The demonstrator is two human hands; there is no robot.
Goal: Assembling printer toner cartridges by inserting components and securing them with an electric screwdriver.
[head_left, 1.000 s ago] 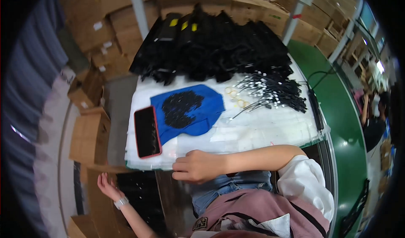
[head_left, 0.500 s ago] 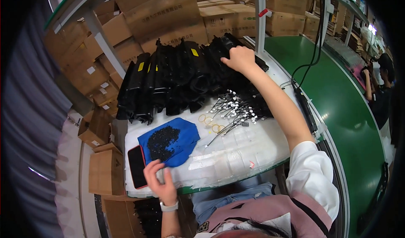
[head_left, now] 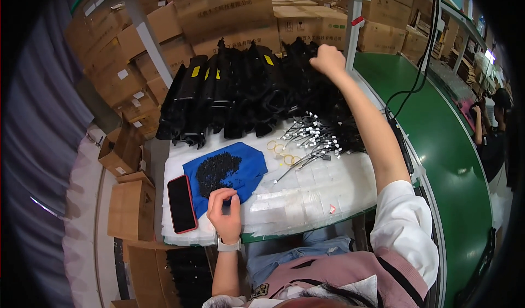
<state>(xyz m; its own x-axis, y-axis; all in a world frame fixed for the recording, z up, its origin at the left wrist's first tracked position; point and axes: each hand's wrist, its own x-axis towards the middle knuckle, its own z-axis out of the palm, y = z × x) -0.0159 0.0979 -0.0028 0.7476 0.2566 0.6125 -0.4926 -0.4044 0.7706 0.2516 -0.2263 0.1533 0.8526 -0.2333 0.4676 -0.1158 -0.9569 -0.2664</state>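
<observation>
My left hand [head_left: 225,216], a pale band at its wrist, hovers by the near edge of a blue cloth [head_left: 252,171]. Its fingers are bent with the thumb tip close to the index finger; anything between them is too small to make out. A heap of tiny black parts [head_left: 216,172] covers much of the cloth. Far out, my right hand [head_left: 329,61] is closed at the back right end of a pile of long black plastic housings [head_left: 219,97]. Its fingertips are hidden, so what it grips cannot be seen. Some housings carry yellow labels.
A red-edged phone [head_left: 182,204] lies left of the cloth. Short cables with white connectors [head_left: 314,136] and yellowish rings [head_left: 289,159] lie on the white-covered table [head_left: 306,198]. A green conveyor [head_left: 437,144] runs at right, a person [head_left: 492,127] beyond. Cardboard boxes [head_left: 229,13] stand behind.
My left hand has come in from the phone's near corner to the cloth, thumb and index finger drawing closer. The right hand stays at the pile's far right end. The view has shifted slightly.
</observation>
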